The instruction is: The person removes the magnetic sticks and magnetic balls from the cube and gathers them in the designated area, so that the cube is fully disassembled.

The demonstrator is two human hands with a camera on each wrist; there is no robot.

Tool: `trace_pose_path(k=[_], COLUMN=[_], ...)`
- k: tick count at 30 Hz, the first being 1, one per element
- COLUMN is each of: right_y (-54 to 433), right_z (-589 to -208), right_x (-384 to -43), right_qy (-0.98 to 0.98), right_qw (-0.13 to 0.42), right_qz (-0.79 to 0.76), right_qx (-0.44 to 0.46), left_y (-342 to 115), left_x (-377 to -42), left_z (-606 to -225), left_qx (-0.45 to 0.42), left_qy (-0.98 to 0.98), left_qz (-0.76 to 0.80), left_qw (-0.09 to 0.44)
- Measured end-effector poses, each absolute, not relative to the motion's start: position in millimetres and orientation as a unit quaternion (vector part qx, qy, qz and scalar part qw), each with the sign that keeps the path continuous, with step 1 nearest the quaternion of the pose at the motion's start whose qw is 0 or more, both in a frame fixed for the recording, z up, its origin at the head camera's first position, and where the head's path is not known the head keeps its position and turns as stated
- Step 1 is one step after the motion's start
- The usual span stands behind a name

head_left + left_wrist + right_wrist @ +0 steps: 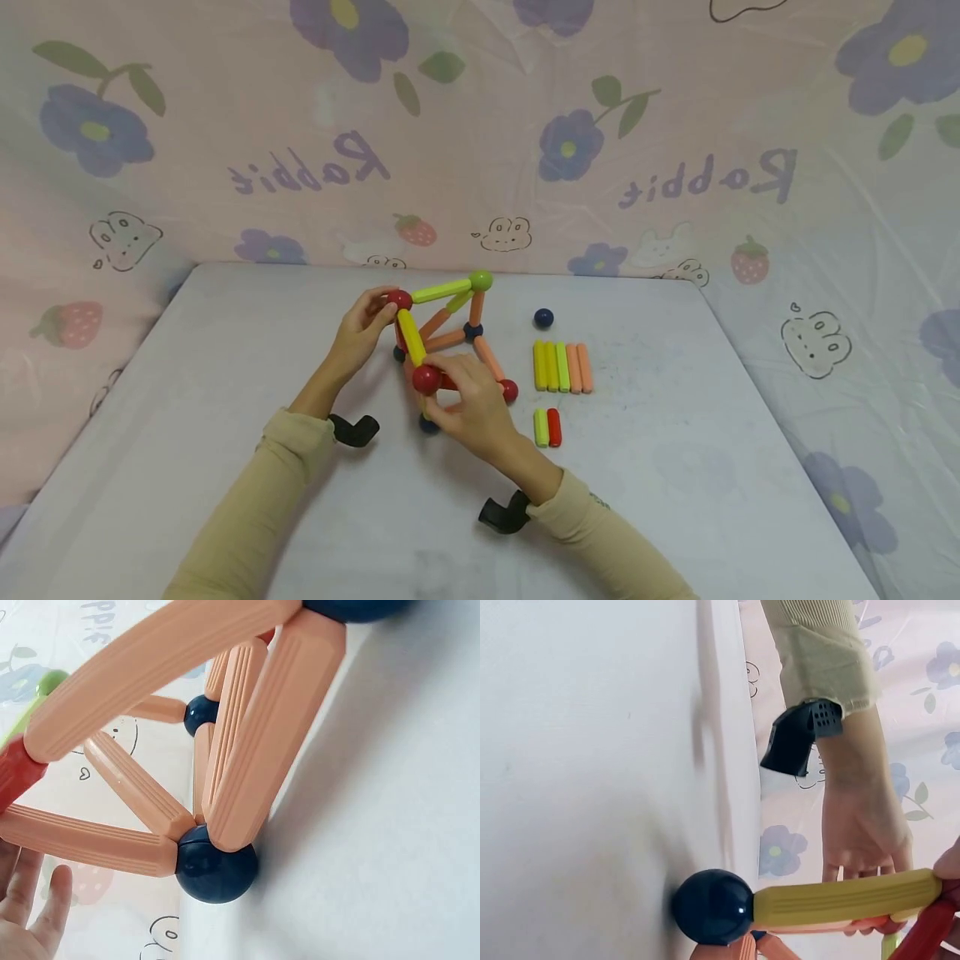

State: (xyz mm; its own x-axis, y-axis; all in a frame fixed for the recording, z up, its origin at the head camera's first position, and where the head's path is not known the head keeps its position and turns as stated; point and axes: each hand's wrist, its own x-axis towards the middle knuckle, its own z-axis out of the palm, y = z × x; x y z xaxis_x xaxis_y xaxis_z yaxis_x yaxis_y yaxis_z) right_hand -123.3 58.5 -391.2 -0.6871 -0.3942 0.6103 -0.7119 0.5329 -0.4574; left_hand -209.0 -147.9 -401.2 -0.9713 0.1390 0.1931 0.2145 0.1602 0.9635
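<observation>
A frame built of rods and balls stands on the table between the two hands. My left hand (358, 333) pinches the red ball (400, 300) at its upper left corner; its fingers (54, 911) show at the edge of the left wrist view. My right hand (476, 408) grips the nearer red ball (427, 379) and covers part of a red rod beside it. A yellow rod (412, 337) joins these two balls. Below the right hand, another yellow rod (844, 898) runs to a dark blue ball (712, 907). A green ball (481, 281) tops the far corner.
Right of the frame lie a loose dark blue ball (543, 318), a row of several rods (563, 367), and a short green rod (542, 427) beside a short red rod (554, 427). Black mounts (356, 431) jut from both wrists. A printed curtain (465, 183) hangs behind the white table (675, 517).
</observation>
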Motion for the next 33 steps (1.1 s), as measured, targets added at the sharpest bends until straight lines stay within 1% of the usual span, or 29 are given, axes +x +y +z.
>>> trace_pose_path(k=[12,15,20,28,33], right_y=[73,78,88,99,105], right_z=[-392,-392,-390,-389,-389], right_x=[-123,-125,-127,-130,-131], right_qy=[-0.844,-0.843,-0.848,-0.859,-0.866], right_qw=[0.233,0.238,0.229,0.217,0.212], right_qz=[0.354,0.356,0.363,0.359,0.356], right_qx=[0.328,0.326,0.310,0.294,0.281], left_y=[-155,-155,-153,-150,-146], left_x=[-189,-184,-174,-161,-154], left_z=[-402,-404,-406,-404,-400], left_qx=[-0.109,-0.113,-0.110,-0.098,-0.106], left_qy=[-0.753,-0.750,-0.753,-0.774,-0.800], left_qz=[-0.647,-0.649,-0.644,-0.621,-0.585], left_qw=[0.049,0.062,0.080,0.076,0.084])
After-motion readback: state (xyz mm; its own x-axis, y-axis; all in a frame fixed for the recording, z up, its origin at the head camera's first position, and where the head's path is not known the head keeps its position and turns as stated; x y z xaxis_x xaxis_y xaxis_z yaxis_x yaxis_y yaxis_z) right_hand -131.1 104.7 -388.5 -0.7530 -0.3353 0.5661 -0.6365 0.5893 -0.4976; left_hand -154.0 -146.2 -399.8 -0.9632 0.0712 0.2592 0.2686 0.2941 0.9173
